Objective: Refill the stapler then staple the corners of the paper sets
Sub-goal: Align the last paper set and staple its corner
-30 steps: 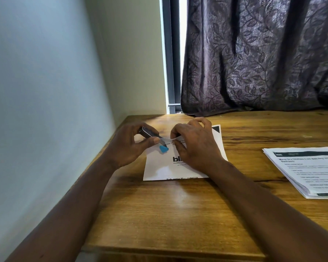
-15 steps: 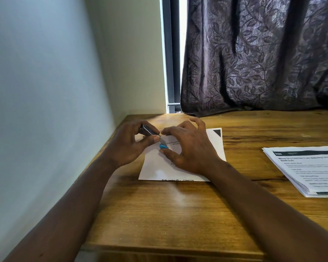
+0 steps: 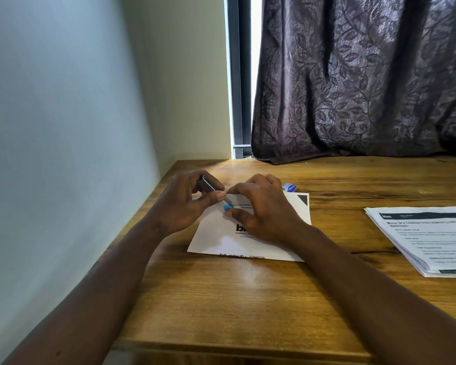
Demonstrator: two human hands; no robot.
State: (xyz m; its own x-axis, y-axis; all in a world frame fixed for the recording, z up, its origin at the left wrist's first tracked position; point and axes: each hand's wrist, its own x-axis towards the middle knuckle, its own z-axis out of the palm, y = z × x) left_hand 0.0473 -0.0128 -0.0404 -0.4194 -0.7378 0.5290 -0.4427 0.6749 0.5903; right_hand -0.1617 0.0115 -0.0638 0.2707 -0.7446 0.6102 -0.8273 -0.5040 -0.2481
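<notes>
Fingers (image 3: 216, 196) curled — stapler (image 3: 208, 184) gripped by left hand (image 3: 179, 209), its blue tip (image 3: 228, 207) pinched by right hand (image 3: 263, 212); if jerked, staples could be spilled.

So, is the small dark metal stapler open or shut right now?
Open, apparently: a thin metal strip ending in a blue tip sticks out of the stapler that the left hand grips. Staples inside: cannot tell.

I see a wooden table (image 3: 248, 306) sitting in a corner: pale left wall (image 3: 63, 127), cream back wall (image 3: 190, 88). Dark window frame (image 3: 238, 75) w/ a thin daylight strip (image 3: 256, 75) beside it. A dark purple leaf-pattern curtain (image 3: 366, 75) hangs to the tabletop, prob. touching it. Soft glare on the wood.
</notes>
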